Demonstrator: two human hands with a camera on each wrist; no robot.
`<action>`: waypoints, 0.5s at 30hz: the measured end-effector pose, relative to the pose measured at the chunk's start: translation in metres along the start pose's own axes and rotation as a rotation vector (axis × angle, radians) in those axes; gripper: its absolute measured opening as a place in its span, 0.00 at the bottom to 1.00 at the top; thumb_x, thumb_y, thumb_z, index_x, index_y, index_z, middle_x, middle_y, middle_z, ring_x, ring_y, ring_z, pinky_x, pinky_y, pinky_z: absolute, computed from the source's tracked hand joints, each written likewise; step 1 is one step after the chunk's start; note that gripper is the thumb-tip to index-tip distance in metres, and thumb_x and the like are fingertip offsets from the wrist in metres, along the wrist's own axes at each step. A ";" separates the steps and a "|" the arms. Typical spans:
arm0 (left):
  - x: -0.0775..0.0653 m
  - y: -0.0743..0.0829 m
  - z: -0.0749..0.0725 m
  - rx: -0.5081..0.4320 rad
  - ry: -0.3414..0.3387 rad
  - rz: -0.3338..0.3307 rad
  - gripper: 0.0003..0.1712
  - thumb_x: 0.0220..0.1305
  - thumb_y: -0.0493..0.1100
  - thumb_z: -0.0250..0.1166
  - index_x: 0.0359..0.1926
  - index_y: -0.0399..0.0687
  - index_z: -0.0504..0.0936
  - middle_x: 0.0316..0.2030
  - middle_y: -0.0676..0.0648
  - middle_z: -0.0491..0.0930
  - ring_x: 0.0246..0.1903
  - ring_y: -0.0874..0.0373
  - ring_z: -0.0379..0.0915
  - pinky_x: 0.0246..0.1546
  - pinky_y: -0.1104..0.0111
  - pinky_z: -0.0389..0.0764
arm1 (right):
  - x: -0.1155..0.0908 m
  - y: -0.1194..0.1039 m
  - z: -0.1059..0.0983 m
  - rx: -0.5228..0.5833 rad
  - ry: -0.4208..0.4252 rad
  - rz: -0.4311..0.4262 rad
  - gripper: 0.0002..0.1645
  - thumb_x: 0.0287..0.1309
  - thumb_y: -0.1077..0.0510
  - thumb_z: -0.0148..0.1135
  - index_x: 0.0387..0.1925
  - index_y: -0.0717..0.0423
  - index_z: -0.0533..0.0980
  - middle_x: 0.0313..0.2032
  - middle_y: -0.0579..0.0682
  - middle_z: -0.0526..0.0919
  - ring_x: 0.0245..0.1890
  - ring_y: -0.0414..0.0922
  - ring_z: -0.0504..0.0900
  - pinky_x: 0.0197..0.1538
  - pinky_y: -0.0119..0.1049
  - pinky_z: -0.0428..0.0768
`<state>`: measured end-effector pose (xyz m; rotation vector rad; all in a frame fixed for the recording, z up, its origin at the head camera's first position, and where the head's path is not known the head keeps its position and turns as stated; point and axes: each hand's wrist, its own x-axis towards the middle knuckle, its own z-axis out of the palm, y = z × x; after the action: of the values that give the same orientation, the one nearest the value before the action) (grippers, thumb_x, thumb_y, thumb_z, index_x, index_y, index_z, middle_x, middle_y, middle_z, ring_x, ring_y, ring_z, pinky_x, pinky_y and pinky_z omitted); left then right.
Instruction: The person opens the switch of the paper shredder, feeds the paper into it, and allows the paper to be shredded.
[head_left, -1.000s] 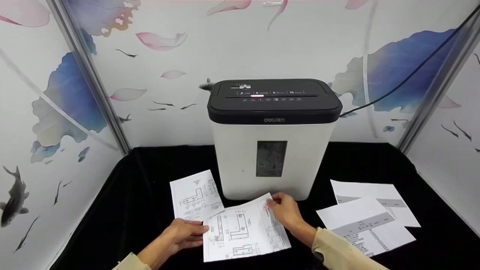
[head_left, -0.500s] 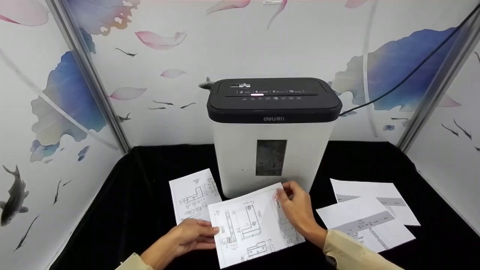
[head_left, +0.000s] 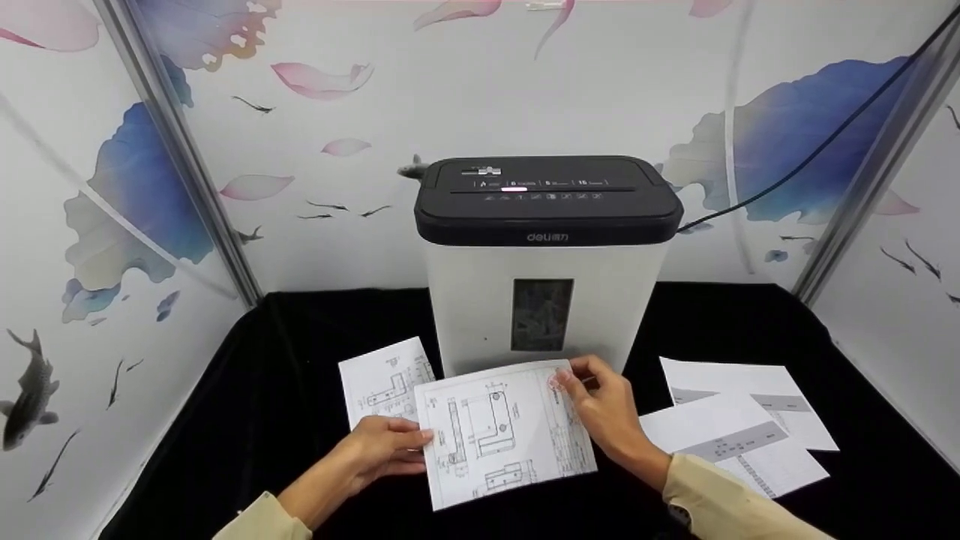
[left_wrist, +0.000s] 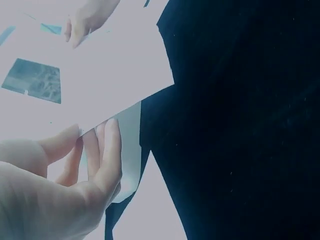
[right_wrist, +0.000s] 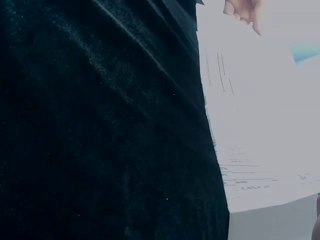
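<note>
Both hands hold up a sheet of paper (head_left: 517,442) printed with a technical drawing, in front of the paper shredder (head_left: 480,307). My left hand (head_left: 382,454) pinches its left edge between thumb and fingers; the left wrist view shows the thumb on top and the fingers beneath the paper (left_wrist: 120,75). With thumb and fingertips, my right hand (head_left: 607,409) pinches the upper right corner, beside a red stamp. Just beyond the left hand, a second drawing sheet (head_left: 382,375) lies on the black cloth, partly covered. In the right wrist view the held sheet is washed out by glare.
Two overlapping printed sheets (head_left: 712,427) lie on the black cloth (head_left: 300,330) at the right. A black cable (head_left: 810,157) runs from behind the shredder to the upper right. White patterned panels (head_left: 570,90) enclose the back and sides.
The held sheet has been lifted off the cloth area and shifted right and toward the shredder, then levelled. Both hands moved along with it, keeping their grip.
</note>
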<state>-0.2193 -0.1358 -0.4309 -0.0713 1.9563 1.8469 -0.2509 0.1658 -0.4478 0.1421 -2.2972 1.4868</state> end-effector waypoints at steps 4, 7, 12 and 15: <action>0.000 0.004 -0.001 0.044 0.059 0.050 0.22 0.56 0.39 0.65 0.45 0.24 0.72 0.32 0.42 0.83 0.33 0.52 0.81 0.40 0.61 0.83 | 0.005 -0.002 -0.003 0.007 -0.005 -0.005 0.04 0.51 0.54 0.66 0.29 0.46 0.79 0.25 0.44 0.82 0.28 0.39 0.77 0.31 0.27 0.76; 0.000 0.009 -0.001 0.088 0.113 0.081 0.22 0.56 0.39 0.65 0.45 0.24 0.73 0.33 0.41 0.83 0.32 0.53 0.81 0.39 0.61 0.83 | 0.008 -0.005 -0.006 -0.006 -0.003 -0.018 0.05 0.49 0.53 0.67 0.29 0.47 0.79 0.25 0.43 0.82 0.26 0.37 0.77 0.30 0.26 0.75; 0.002 0.020 0.003 0.127 0.212 0.133 0.20 0.57 0.39 0.64 0.44 0.24 0.75 0.34 0.40 0.82 0.31 0.53 0.82 0.38 0.62 0.84 | 0.014 -0.012 -0.014 -0.043 0.012 -0.055 0.04 0.49 0.55 0.67 0.28 0.47 0.78 0.24 0.42 0.82 0.25 0.36 0.78 0.28 0.26 0.76; 0.002 0.028 0.006 0.128 0.243 0.162 0.19 0.57 0.38 0.64 0.43 0.25 0.76 0.35 0.39 0.82 0.32 0.52 0.82 0.38 0.62 0.83 | 0.018 -0.017 -0.019 -0.072 0.015 -0.086 0.04 0.50 0.56 0.66 0.28 0.48 0.77 0.26 0.42 0.82 0.28 0.37 0.78 0.30 0.26 0.76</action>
<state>-0.2288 -0.1261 -0.4056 -0.1048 2.3039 1.8816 -0.2567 0.1779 -0.4196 0.2061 -2.2994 1.3563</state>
